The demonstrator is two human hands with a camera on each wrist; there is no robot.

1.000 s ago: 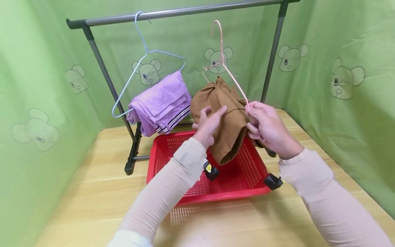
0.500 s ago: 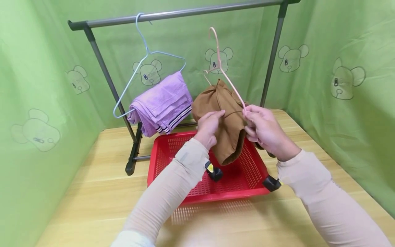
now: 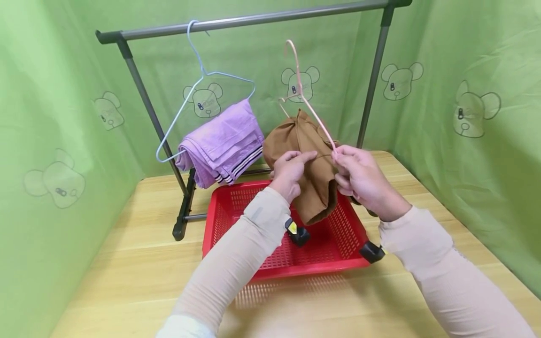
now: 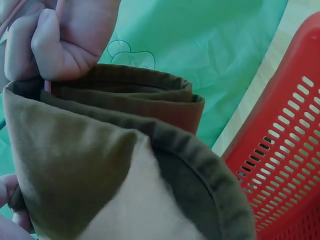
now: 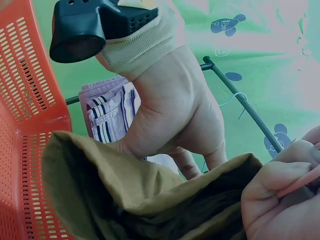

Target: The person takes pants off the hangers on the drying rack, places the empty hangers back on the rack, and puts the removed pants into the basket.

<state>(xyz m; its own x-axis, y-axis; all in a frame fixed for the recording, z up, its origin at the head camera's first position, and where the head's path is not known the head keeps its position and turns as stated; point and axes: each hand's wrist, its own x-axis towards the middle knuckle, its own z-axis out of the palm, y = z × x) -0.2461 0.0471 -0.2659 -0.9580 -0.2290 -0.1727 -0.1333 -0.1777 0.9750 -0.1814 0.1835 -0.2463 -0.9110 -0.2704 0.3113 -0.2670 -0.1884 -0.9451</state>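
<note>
Folded brown trousers [image 3: 319, 190] hang over the lower part of a pink hanger [image 3: 318, 120], whose hook stands free below the rail. My right hand [image 3: 364, 180] pinches the hanger's right end, beside the cloth. On the left side of the trousers, my left hand [image 3: 289, 173] grips the fabric, thumb and forefinger pointing right across it. In the left wrist view, a bit of cloth shows between left-hand fingers [image 4: 7, 187] at the lower left edge. The right wrist view shows the open hem of the trousers [image 5: 135, 180] facing that camera. Some left fingertips are hidden behind the cloth.
A red perforated basket [image 3: 296, 270] sits below the trousers on the wooden table [image 3: 127, 267]. Behind stands a grey rack [image 3: 253, 21]; a blue hanger [image 3: 179, 110] with folded purple trousers [image 3: 224, 141] hangs on its left. Green curtains [image 3: 460, 188] enclose the table.
The pink hanger and trousers have lowered slightly and moved a little left, with my right hand along. My left hand has shifted slightly right and down across the cloth.
</note>
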